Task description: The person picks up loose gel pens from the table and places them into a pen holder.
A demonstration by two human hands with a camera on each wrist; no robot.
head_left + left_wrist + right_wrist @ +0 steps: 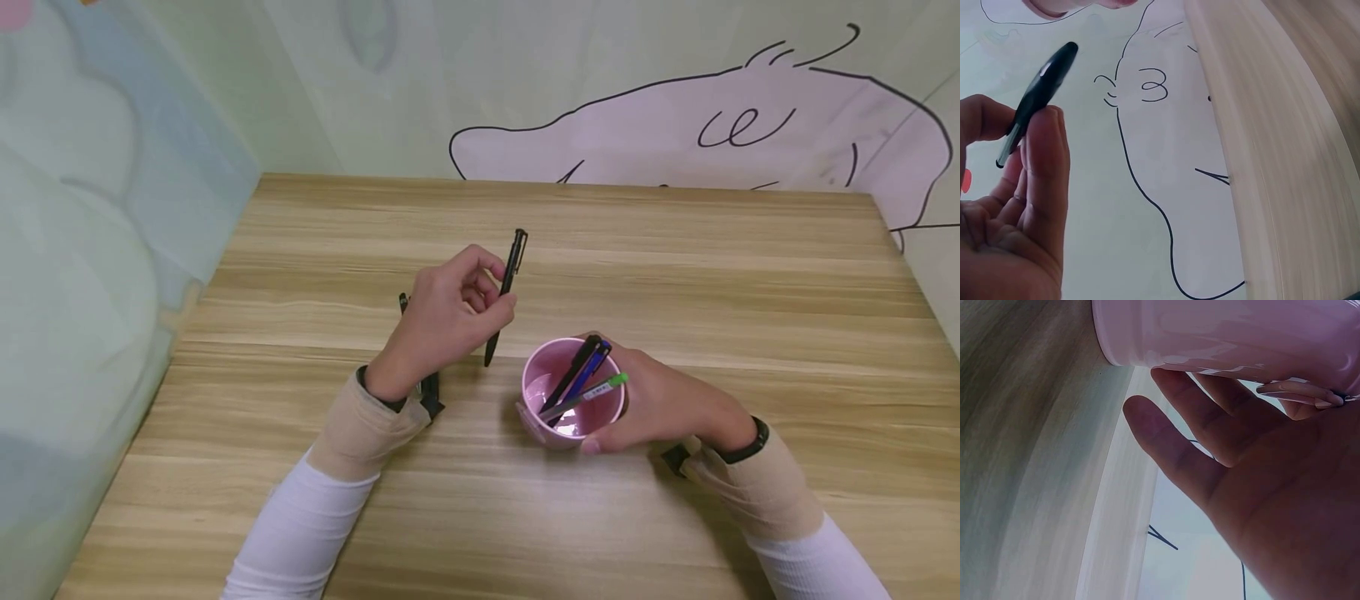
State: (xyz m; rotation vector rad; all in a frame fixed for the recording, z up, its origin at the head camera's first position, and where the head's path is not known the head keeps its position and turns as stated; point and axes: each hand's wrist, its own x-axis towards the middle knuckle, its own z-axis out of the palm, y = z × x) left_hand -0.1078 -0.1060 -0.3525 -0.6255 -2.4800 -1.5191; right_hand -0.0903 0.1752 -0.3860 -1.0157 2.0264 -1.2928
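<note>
Between thumb and fingers, my left hand (450, 312) pinches a black pen (512, 265), held tilted above the table with its clip end up. The left wrist view shows this pen (1041, 90) close up at the fingertips. My right hand (660, 396) holds a pink cup (546, 367) from its right side, thumb at the near side. Inside the cup lean a black pen (570, 372), a blue pen (595, 363) and a pen with a green end (604, 388). In the right wrist view, fingers (1191, 412) lie along the cup wall (1222, 331).
A wood-grain table (675, 267) stands against a wall (337, 108) with a cartoon drawing. Behind the left wrist a slim dark object (403, 302) peeks out, mostly hidden. Both wrists wear beige wraps with dark straps.
</note>
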